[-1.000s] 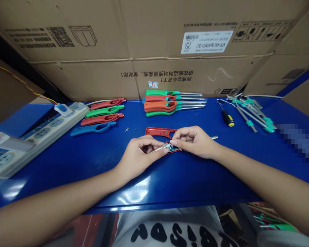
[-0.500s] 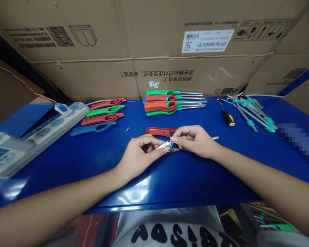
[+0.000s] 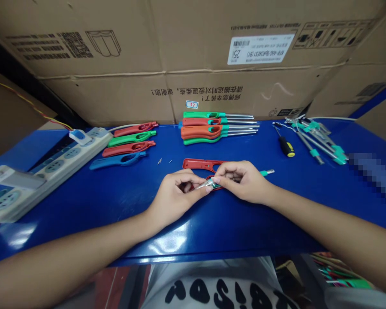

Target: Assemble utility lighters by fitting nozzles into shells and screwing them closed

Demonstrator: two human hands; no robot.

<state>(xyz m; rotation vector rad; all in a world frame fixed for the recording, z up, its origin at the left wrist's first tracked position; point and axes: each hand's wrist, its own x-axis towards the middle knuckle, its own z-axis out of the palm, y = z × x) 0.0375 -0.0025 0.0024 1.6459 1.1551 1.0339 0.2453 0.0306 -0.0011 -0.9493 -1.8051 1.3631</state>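
My left hand [image 3: 175, 197] is closed, pinching a small clear, silvery gas-lighter part [image 3: 205, 185] between thumb and fingers. At the right end of that part, the fingertips of my right hand [image 3: 246, 182] are pressed together; what they grip there is too small to make out. Behind and below the fingers lies a red lighter casing half [image 3: 196, 164], with another red casing piece partly covered by my hands. A green collar with a short metal tip [image 3: 269, 172] sticks out beyond my right hand.
Lighter handles [image 3: 128, 148] lie left, near a power strip [image 3: 61, 167]. Long-nosed lighters [image 3: 212, 128] are stacked at the back, before a cardboard box [image 3: 131, 98]. Rightward are a screwdriver [image 3: 286, 146] and metal-tube parts [image 3: 318, 139]. Tiny screws [image 3: 160, 161] lie left of the casing.
My right hand has lowered slightly, its fingertips closer over the end of the clear part. My left hand keeps its hold. The view has shifted slightly.
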